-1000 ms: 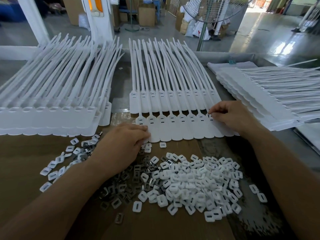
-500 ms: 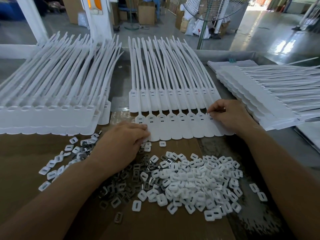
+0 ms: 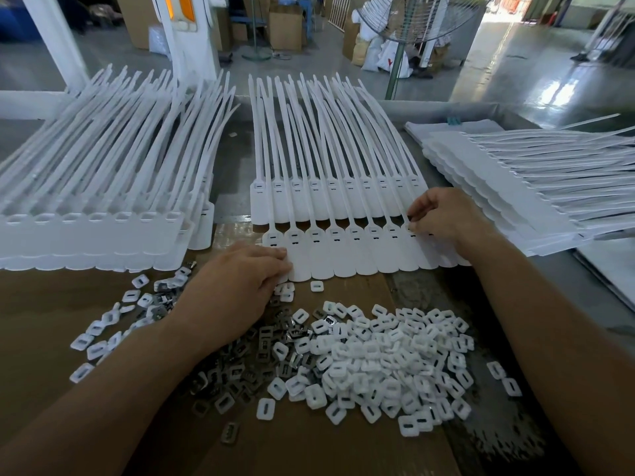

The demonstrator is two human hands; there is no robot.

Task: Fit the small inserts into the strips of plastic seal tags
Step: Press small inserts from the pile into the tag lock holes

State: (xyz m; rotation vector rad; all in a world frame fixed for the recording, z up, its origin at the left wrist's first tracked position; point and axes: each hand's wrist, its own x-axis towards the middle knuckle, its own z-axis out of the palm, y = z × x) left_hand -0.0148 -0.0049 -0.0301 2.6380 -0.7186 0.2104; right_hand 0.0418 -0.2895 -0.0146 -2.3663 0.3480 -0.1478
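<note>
A white strip of joined plastic seal tags (image 3: 347,255) lies across the middle of the table, overlapping a second strip (image 3: 330,201) behind it. My left hand (image 3: 233,290) rests palm down on the near strip's left end, fingers flat on the tags. My right hand (image 3: 446,218) is at the strip's right end, its fingertips pinched together over a tag head; any insert between them is too small to make out. A heap of small white inserts (image 3: 388,359) lies in front, mixed with small metal inserts (image 3: 247,359) near my left wrist.
A tall stack of tag strips (image 3: 92,235) fills the left side, and another stack (image 3: 508,187) lies at the right. Brown cardboard (image 3: 41,324) covers the near table. More loose white inserts (image 3: 103,324) are scattered at the left. A fan and boxes stand beyond the table.
My right hand has shifted slightly, with its fingertips still pinched over the right end of the near strip. My left hand stays on the strip's left end.
</note>
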